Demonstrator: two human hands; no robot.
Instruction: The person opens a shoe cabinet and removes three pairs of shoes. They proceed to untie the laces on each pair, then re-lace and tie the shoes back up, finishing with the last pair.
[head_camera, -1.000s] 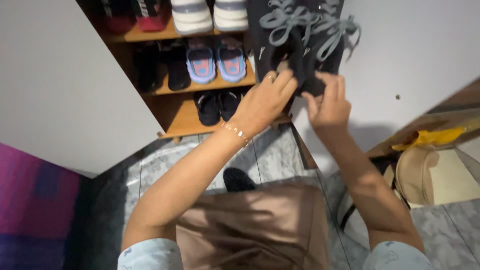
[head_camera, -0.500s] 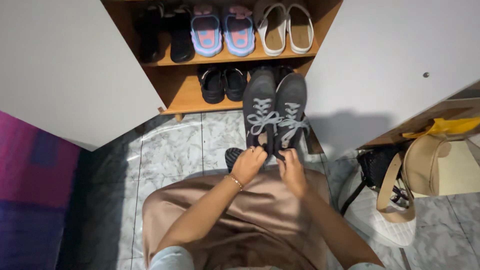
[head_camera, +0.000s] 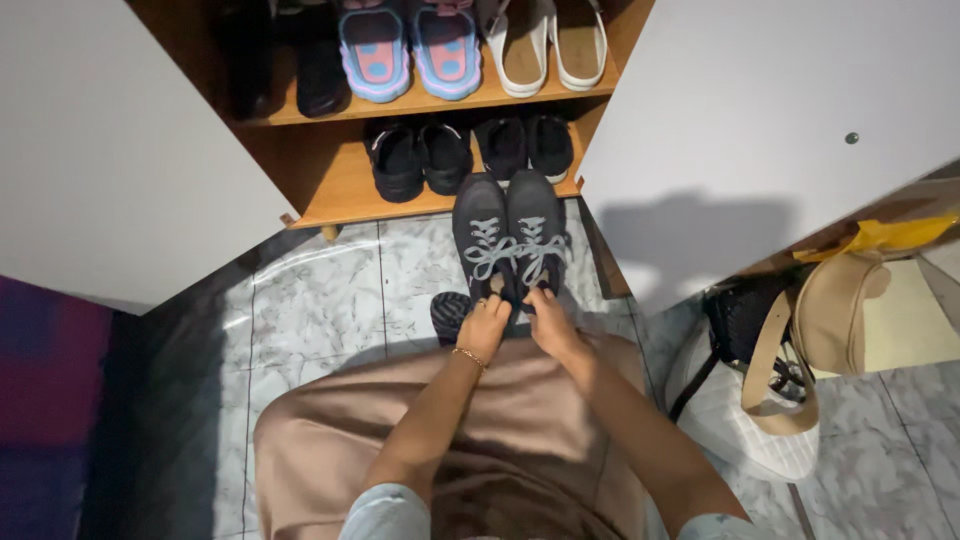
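Note:
A pair of dark grey sneakers (head_camera: 508, 230) with pale grey laces sits low over the marble floor (head_camera: 320, 300), toes toward the wooden shoe cabinet (head_camera: 330, 180). My left hand (head_camera: 484, 322) grips the heel of the left sneaker. Beside it, my right hand (head_camera: 546, 322) grips the heel of the right sneaker. Whether the soles touch the floor I cannot tell. A dark-socked foot (head_camera: 449, 313) shows just left of my left hand, above my brown skirt (head_camera: 480, 440).
The cabinet shelves hold black shoes (head_camera: 420, 158), blue-pink slippers (head_camera: 408, 50) and white sandals (head_camera: 540, 45). White cabinet doors (head_camera: 760, 130) stand open on both sides. A white quilted bag (head_camera: 745, 420) and a tan bag (head_camera: 835, 320) lie at right.
Both hands brought the sneaker pair down from shelf height to the floor in front of the cabinet and a little closer to me.

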